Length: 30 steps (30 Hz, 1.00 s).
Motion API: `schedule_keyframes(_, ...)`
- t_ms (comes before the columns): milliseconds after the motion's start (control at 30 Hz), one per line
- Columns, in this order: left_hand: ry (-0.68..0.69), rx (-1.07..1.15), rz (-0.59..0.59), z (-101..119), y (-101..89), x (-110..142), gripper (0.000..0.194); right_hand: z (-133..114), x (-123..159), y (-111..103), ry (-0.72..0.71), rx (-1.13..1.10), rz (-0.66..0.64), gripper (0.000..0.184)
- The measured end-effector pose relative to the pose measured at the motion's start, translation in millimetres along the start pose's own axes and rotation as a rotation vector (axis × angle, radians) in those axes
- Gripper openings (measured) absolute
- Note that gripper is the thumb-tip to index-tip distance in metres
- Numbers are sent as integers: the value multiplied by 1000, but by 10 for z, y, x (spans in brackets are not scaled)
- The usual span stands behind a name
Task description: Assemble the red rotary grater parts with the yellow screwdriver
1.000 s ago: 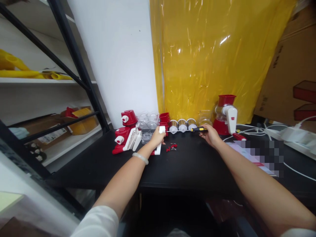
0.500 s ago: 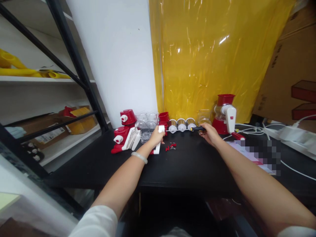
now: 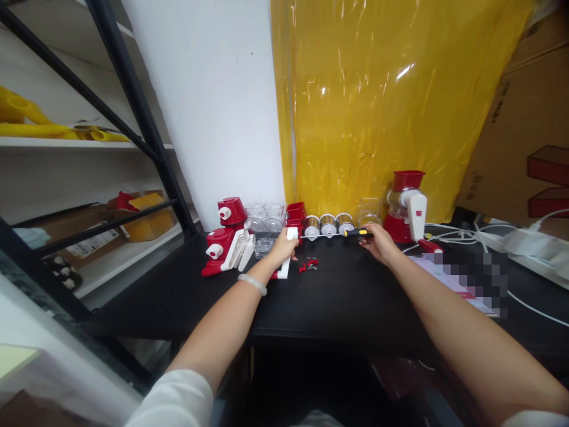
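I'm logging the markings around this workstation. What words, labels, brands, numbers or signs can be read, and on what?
Nothing can be read with certainty.
Large cardboard box: dark characters, too blurred; big red block-shaped print.
White label on the shelf box: too small.
Printed sheet: partly pixelated, illegible.
Screwdriver and white part in the left hand: no legible marking.

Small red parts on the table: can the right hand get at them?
Not easily, it seems: the right hand holds a screwdriver, though nothing visible blocks its way to the red parts.
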<state>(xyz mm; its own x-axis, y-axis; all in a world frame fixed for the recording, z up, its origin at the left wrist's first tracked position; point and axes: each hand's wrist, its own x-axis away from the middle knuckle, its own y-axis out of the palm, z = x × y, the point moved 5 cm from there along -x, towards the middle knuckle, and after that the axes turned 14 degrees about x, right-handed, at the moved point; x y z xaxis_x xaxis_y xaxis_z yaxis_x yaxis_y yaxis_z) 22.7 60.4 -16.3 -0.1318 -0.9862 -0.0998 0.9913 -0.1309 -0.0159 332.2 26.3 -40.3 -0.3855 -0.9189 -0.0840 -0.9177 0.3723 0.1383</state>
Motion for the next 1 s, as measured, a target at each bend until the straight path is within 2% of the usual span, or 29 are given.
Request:
schedule_keyframes(100, -3, 12, -1, 5, 5, 2, 39, 9, -6, 17, 51, -48, -25, 8)
schedule_keyframes(200, -1, 7, 11, 18, 3, 2, 40, 51, -30, -20, 67, 82, 31, 26)
schedule_keyframes(267, -7, -9, 21, 25, 1, 4, 40, 50, -42, -44, 10, 175, 68, 32)
schedule_keyframes(367, -8, -23, 25, 35, 4, 9, 39, 20, -33, -48, -63, 192, 83, 24)
schedule_keyframes(500, 0, -28, 19, 32, 10, 6, 40, -14, 0, -21, -20, 44, 66, 10)
schedule_keyframes(633, 5, -26, 11, 17, 6, -10, 41, -32, 3, 14, 0, -73, -9, 14)
schedule_keyframes(800, 9, -24, 23, 24, -6, -10, 44, 21, -23, -57, -26, 167, 62, 40)
schedule_keyframes(900, 11, -27, 25, 21, -12, -16, 42, 30, -37, -75, -102, 246, 78, 39)
schedule_keyframes(1000, 4, -35, 24, -3, -25, -47, 41, 48, -62, -90, -109, 263, 99, 37)
